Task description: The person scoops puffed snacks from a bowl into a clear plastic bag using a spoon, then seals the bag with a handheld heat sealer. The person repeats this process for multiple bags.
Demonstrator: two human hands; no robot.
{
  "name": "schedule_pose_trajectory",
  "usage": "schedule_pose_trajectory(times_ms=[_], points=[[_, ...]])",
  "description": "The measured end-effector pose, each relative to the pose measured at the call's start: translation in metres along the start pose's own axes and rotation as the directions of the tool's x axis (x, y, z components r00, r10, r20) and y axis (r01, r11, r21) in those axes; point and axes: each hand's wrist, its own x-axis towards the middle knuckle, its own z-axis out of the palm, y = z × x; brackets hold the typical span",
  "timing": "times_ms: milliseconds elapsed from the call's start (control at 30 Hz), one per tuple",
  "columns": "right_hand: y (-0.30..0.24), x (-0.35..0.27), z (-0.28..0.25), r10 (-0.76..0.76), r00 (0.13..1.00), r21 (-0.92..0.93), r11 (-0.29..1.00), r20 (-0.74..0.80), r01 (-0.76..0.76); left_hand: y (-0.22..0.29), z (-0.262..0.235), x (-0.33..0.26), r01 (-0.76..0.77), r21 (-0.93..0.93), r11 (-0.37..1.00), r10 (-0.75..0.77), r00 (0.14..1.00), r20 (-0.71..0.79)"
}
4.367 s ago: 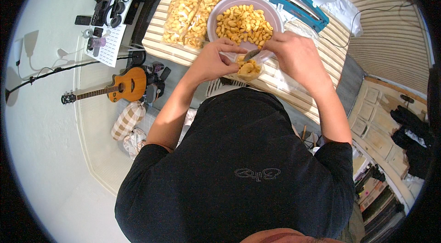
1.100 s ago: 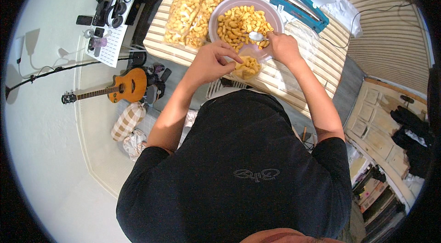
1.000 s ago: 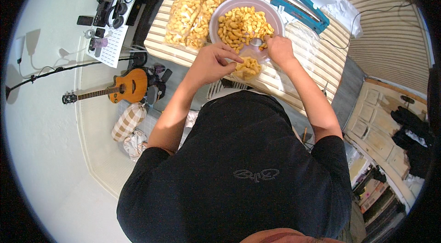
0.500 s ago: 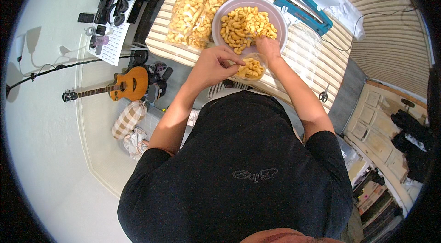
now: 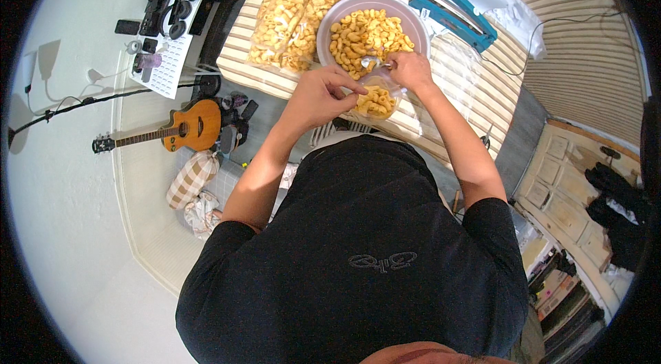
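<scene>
A round pale bowl point(image 5: 423, 37) on the table holds yellow, curved puffed snacks point(image 5: 361, 30). My right hand point(image 5: 411, 71) is closed around the handle of a spoon, whose shiny head point(image 5: 370, 61) is at the near side of the snack pile. In front of the bowl, my left hand point(image 5: 320, 94) pinches the left edge of a clear plastic bag point(image 5: 390, 106). Its mouth is spread, and some of the same snacks point(image 5: 375, 100) lie inside. The bag's lower part is out of sight.
Filled clear snack bags point(image 5: 286, 13) lie left of the bowl. A teal bag sealer point(image 5: 454, 14) stands to the right, its cord running off right. Flat clear plastic point(image 5: 458, 65) and scissors point(image 5: 487, 138) lie on the striped tablecloth point(image 5: 237, 61).
My right hand has come up out of the snacks toward me, and the spoon now shows at the pile's near edge. My left hand has barely moved.
</scene>
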Motion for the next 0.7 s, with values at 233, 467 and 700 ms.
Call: schedule_pose_trajectory(times_ms=[233,467,700], points=[[0.001,-0.024,-0.047,-0.066,0.984,0.086,0.993,-0.167,0.081,-0.005,0.004,0.003,-0.022,-0.020,1.000,0.021,1.000,-0.022],[-0.028,-0.079,-0.139,-0.148,0.948,0.057,0.984,-0.281,0.170,-0.008,0.005,0.005,-0.016,-0.013,1.000,0.016,1.000,-0.007],[-0.052,-0.123,-0.184,-0.236,0.934,0.011,0.969,-0.270,0.248,-0.013,0.008,0.008,-0.007,-0.092,0.996,0.004,1.000,-0.030]])
